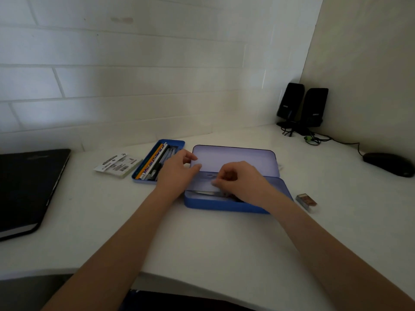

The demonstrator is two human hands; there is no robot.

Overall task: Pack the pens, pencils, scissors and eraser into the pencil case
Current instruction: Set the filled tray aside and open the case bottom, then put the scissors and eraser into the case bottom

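Head view shows your right hand (pixel 242 182) curled inside the open pencil case (pixel 226 204), over the scissors (pixel 207 193); its grip I cannot tell. Left hand (pixel 179 170), open, steadies the lid. Next, fetch the eraser (pixel 307 201) and the pen tray (pixel 157 160) from the surface (pixel 202 243).

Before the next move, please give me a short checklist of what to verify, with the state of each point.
1. Pencil case lid open: ok.
2. Inner tray with pens and pencils back in the case: not ok, it lies on the desk to the left.
3. Eraser packed: not ok, it lies on the desk right of the case.
4. Scissors in the case: cannot tell, only a metal part shows under the hands.
5. Left hand free: ok.
6. Right hand free: cannot tell.
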